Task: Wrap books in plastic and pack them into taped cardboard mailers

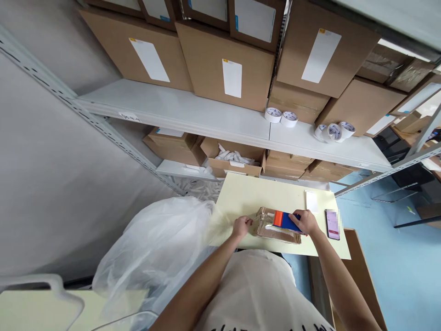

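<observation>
A small brown cardboard box (272, 233) lies on the pale yellow table (241, 193), with shiny clear tape across its upper side. My right hand (306, 221) is closed around a blue and red tape dispenser (286, 220), which rests over the top of the box. At the box's left end is my left hand (242, 226), its fingers pinched together by the edge. Whatever may be between those fingers is too small to make out.
A phone (332, 224) and a white paper pad (311, 201) lie at the table's right. Several tape rolls (273, 115) stand on the grey shelf (220, 115) ahead, below large cartons (227, 64). A clear plastic bag (155, 243) bulges at the left; an open carton (358, 271) stands at the right.
</observation>
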A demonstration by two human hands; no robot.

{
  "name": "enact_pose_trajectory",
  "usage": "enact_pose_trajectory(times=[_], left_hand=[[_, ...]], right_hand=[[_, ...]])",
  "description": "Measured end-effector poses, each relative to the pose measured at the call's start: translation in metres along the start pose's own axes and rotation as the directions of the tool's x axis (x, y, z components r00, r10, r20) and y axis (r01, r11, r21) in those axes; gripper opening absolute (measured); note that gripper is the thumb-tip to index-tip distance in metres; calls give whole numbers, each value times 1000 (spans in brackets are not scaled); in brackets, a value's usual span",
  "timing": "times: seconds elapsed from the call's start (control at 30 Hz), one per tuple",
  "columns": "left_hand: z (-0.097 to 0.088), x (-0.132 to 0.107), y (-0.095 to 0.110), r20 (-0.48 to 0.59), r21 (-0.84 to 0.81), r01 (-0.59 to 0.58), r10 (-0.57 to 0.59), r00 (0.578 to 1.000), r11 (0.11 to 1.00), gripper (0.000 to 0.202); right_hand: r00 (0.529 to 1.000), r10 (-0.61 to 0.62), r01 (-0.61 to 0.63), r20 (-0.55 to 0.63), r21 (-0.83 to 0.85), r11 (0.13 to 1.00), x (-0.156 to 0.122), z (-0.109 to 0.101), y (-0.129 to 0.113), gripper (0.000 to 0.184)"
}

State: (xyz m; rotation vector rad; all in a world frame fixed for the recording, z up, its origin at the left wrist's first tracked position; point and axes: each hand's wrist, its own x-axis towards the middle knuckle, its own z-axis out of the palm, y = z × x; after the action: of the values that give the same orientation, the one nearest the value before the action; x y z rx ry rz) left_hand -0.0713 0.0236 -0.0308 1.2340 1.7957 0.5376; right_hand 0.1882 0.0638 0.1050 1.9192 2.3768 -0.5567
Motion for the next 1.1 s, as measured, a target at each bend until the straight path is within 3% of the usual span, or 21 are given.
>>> enact_pose_trajectory(times=[0.07,0.17,0.23,0.3,0.4,0.47,0.53,0.6,0.67,0.73,0.77,0.83,0.9,1.1], left_hand=[[9,-1,0,16,32,14,-14,1000,999,25],[10,1,-5,14,82,46,-47,999,996,59],[8,2,-8,23,47,19,-20,1000,999,74],[11,1,-10,59,-24,-56,57,997,998,73],[26,-7,-10,197,-222,-186,231,953,957,83],[36,-12,-9,286,-393,-194,320,903,899,95],[39,-15,-8,337,-459,-162,340,878,874,98],[33,-15,-5,360,-333,-222,341,868,916,104],[22,-13,3,357,-126,-356,378,854,926,126],[13,-10,17,358,37,-503,459,813,863,152],[9,-9,25,370,142,-594,514,774,792,156],[6,-8,43,404,307,-695,572,714,650,151],[6,-7,57,417,408,-710,575,704,574,136],[1,-9,69,397,464,-680,553,733,568,110]], right_hand=[[1000,5,-5,4,-13,1000,0,1,-2,39],[1000,11,-11,1,-37,999,-2,3,-3,39],[1000,12,-12,-7,-32,999,-3,4,-2,39],[1000,6,-6,-21,-9,1000,-4,6,0,39],[999,-7,8,-43,31,999,-4,8,3,38],[999,-10,13,-50,43,999,-3,8,6,39],[999,-21,24,-50,45,999,-2,8,8,40],[998,-38,40,-46,44,998,-1,8,10,41],[998,-43,45,-38,41,998,-1,7,12,41],[999,-37,38,-30,34,999,-1,7,12,41],[999,-35,36,-27,29,999,-2,6,12,41],[999,-33,34,-17,17,999,-2,4,10,40],[999,-37,37,11,-2,999,-1,1,7,39],[998,-13,20,63,-119,993,1,-22,14,41]])
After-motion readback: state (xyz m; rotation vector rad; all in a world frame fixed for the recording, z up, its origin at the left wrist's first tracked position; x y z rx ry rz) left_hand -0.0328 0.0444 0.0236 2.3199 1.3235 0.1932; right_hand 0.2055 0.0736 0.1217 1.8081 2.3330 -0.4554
